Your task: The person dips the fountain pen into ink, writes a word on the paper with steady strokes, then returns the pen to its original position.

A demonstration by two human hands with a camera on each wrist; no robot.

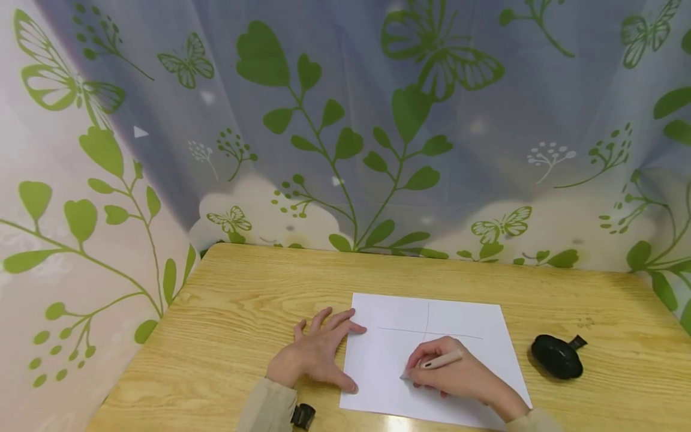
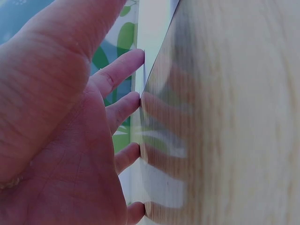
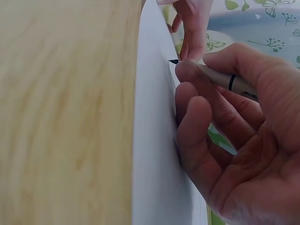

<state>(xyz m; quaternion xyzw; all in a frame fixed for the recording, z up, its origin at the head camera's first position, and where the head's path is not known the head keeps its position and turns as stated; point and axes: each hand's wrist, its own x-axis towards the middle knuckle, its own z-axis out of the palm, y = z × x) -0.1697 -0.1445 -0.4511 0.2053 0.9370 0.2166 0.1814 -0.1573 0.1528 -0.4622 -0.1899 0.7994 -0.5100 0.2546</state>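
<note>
Lying flat near the front edge of the wooden table (image 1: 243, 300), a white sheet (image 1: 464, 324) bearing two crossed lines. Pinching a pen (image 1: 439, 360) in the right hand (image 1: 459, 378), tip touching paper. Pressing the left hand (image 1: 318, 351), fingers spread, on the sheet's edge, probably steadying it. Sitting apart, a black object (image 1: 556, 356).

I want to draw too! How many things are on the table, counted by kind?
Sheet of paper: 1
Pen: 1, held in the right hand
Black object: 1
Total: 3 things, all on the wooden table. The left hand rests flat at the paper's edge.
</note>
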